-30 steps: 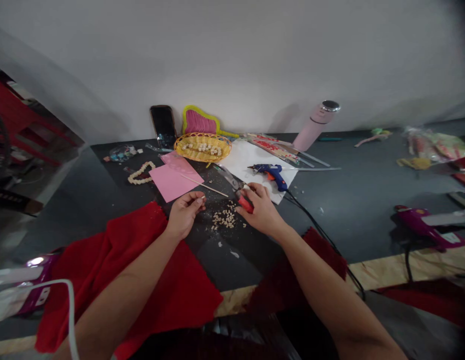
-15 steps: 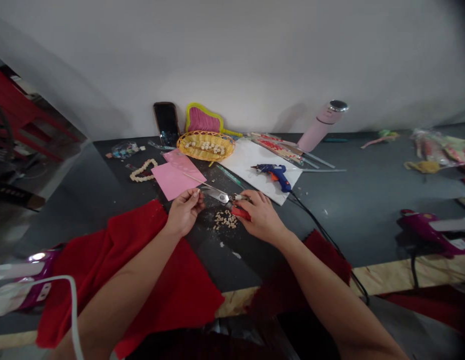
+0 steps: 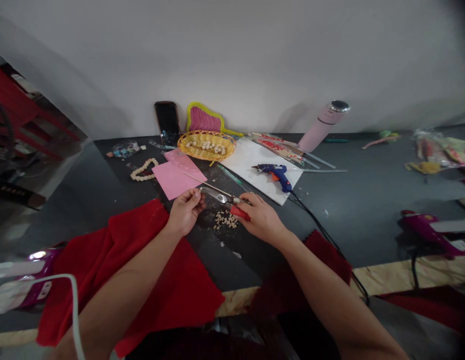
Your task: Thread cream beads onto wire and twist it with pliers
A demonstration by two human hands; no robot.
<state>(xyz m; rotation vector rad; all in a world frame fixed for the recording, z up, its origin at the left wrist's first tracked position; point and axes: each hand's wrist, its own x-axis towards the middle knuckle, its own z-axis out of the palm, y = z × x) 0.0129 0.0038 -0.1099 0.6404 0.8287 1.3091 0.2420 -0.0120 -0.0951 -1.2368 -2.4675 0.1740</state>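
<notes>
My right hand is wrapped round a pair of red-handled shears, whose metal blades point left. At the blade tips, my left hand is closed in a pinch, with a tiny pale piece showing at the thumb and forefinger. Just behind the blades lies a thin wooden stick, slanting from the pink paper towards my right hand. Below the shears, a small heap of cut wooden bits is scattered on the dark table.
A yellow wicker basket with pale pieces stands behind. A blue glue gun rests on white paper, its cord trailing right. A pink flask and a phone stand near the wall. Red cloth covers the front left.
Both hands stay almost in place. The shears have shifted slightly, and their blades sit at a slightly different angle beside my left fingertips.
</notes>
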